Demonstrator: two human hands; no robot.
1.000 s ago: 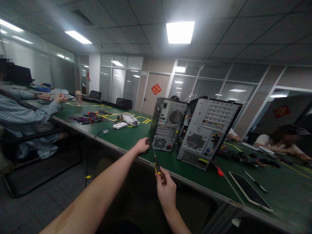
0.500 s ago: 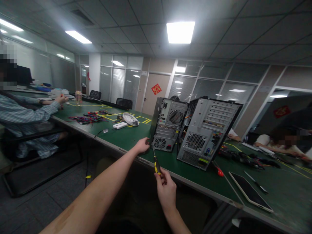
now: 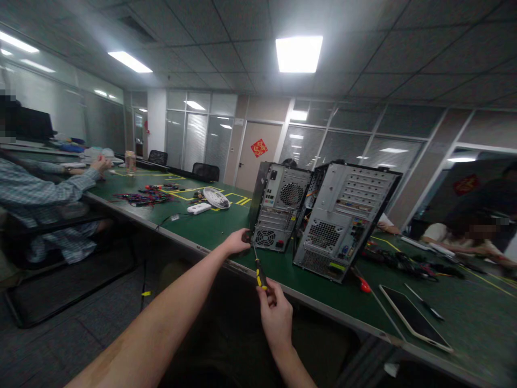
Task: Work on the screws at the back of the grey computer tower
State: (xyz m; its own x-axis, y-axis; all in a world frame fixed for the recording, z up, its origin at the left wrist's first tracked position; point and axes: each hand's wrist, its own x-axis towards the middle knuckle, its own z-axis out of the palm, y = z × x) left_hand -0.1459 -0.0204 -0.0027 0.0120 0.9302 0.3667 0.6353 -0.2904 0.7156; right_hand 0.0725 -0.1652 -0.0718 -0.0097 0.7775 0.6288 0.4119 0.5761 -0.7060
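My right hand point(image 3: 277, 308) is closed around the black and yellow handle of a screwdriver point(image 3: 260, 274). Its thin shaft points up and away, the tip at the lower left corner of a computer case point(image 3: 277, 207). That case stands upright, its back panel with fan grilles and ports facing me. My left hand point(image 3: 237, 242) is at the case's lower left edge, fingers curled against it and partly hidden. To the right stands a second, larger computer case point(image 3: 343, 221), also showing its back panel.
On the green table point(image 3: 194, 229) lie tangled cables point(image 3: 147, 196), a white fan-like part point(image 3: 216, 198) and a white power strip point(image 3: 199, 208). Right of the cases are a red-ended tool point(image 3: 364, 285), a tablet point(image 3: 414, 318) and a thin tool point(image 3: 424, 302). Other people sit left and right.
My left hand has shifted slightly right, closer against the case edge. My right hand and the screwdriver have hardly moved. The person at left has moved a hand a little.
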